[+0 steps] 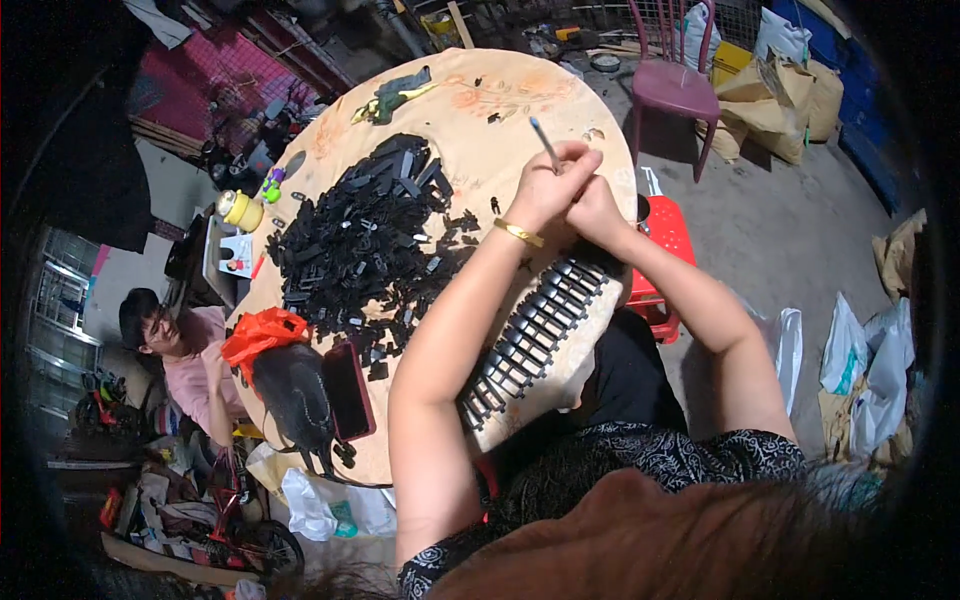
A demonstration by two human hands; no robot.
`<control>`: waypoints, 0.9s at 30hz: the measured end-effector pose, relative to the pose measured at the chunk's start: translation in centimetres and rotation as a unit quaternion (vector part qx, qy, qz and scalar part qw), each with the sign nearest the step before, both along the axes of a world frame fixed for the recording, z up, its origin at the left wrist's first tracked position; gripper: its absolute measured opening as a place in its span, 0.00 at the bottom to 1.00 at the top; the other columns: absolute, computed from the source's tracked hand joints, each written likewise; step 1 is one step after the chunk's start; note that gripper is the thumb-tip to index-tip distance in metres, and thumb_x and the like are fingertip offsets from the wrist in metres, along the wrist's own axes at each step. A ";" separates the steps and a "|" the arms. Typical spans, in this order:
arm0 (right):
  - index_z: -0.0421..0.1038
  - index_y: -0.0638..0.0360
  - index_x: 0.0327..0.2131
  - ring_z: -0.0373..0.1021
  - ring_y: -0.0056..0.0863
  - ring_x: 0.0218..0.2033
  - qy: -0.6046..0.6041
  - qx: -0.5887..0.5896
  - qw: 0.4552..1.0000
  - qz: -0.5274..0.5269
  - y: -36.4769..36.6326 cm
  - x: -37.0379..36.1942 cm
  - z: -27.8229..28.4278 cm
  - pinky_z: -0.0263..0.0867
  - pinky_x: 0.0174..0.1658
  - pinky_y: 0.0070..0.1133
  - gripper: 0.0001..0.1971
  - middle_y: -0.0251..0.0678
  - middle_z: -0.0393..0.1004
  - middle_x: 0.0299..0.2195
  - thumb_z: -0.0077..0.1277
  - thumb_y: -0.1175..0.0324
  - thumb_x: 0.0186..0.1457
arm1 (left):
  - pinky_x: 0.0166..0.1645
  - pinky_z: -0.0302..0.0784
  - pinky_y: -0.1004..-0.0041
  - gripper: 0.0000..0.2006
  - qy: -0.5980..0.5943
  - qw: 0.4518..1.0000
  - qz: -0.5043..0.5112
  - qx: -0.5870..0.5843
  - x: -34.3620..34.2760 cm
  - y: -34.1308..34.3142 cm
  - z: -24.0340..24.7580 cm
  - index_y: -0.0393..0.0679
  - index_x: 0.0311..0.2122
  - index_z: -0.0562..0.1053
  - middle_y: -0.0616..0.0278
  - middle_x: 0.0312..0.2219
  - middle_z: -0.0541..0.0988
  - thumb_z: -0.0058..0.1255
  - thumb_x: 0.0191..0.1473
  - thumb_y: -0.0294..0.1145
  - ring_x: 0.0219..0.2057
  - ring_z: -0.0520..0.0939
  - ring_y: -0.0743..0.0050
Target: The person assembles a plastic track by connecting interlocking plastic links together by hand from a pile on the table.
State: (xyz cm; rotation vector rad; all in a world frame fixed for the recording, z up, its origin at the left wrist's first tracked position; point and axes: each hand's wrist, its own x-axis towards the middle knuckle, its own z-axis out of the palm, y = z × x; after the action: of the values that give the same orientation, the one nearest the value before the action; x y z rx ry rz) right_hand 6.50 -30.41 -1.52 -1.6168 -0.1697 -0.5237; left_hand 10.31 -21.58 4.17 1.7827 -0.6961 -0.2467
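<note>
My left hand (545, 190), with a gold bracelet (519, 233) at the wrist, is closed over the right part of the table. A slim pen-like tool (544, 143) with a bluish end sticks up from its grip. My right hand (597, 212) is closed and pressed against the left; whatever it holds is hidden. Below my hands, along the near table edge, lies a neat slanted row of black plastic pieces (540, 325) with rod-like ends. Left of my left forearm spreads a large heap of loose black plastic parts (350, 240).
The round table (500, 150) has a patterned cloth. On it lie a phone (348, 392), a black bag (292, 395), a red plastic bag (264, 334) and a dark-and-yellow cloth (396, 95). A person (185, 355) is at the left. A red stool (668, 245) and purple chair (676, 90) stand right.
</note>
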 end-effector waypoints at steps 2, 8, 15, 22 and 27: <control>0.68 0.67 0.25 0.66 0.20 0.27 -0.067 0.022 0.997 0.019 0.2 0.3 0.3 0.63 0.31 0.18 0.05 0.34 0.71 0.22 0.48 0.77 0.40 | 0.32 0.70 0.80 0.15 0.002 0.998 -0.018 0.052 0.8 -0.2 -1.0 0.35 0.33 0.73 0.64 0.24 0.76 0.44 0.51 0.39 0.25 0.74 0.82; 0.68 0.69 0.26 0.67 0.22 0.28 -0.082 -0.034 0.996 0.028 -0.5 -0.5 -0.9 0.63 0.33 0.20 0.06 0.36 0.71 0.24 0.48 0.77 0.39 | 0.30 0.70 0.75 0.15 -0.035 0.998 0.008 -0.058 -1.7 -0.4 -1.7 0.37 0.26 0.74 0.56 0.19 0.76 0.41 0.51 0.38 0.23 0.77 0.73; 0.67 0.64 0.25 0.63 0.24 0.33 -0.059 -0.033 0.995 0.069 -1.0 1.1 -0.8 0.60 0.37 0.20 0.05 0.34 0.68 0.30 0.50 0.76 0.40 | 0.31 0.70 0.70 0.17 -0.046 0.999 0.022 -0.017 0.8 -0.9 -2.3 0.38 0.25 0.74 0.53 0.20 0.76 0.38 0.50 0.40 0.24 0.77 0.64; 0.68 0.67 0.22 0.66 0.22 0.28 -0.165 -0.019 0.986 0.009 -0.1 0.9 -0.3 0.62 0.33 0.20 0.05 0.36 0.71 0.24 0.50 0.75 0.40 | 0.31 0.70 0.68 0.18 -0.087 0.993 0.076 0.023 -0.2 -0.6 -1.8 0.39 0.25 0.74 0.50 0.20 0.76 0.38 0.50 0.42 0.24 0.77 0.60; 0.69 0.67 0.23 0.66 0.25 0.34 -0.054 -0.042 0.996 0.057 0.1 0.0 0.5 0.62 0.37 0.21 0.06 0.38 0.71 0.28 0.51 0.74 0.40 | 0.31 0.70 0.67 0.18 -0.132 0.985 0.107 0.035 -1.1 0.2 -0.7 0.39 0.24 0.74 0.50 0.19 0.75 0.37 0.51 0.42 0.24 0.77 0.59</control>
State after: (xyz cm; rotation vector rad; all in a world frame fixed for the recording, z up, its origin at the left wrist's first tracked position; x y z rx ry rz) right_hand 6.53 -30.32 -1.03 -1.6508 -0.3670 -0.5219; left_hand 9.19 -21.38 3.47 1.9618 -0.6802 0.1141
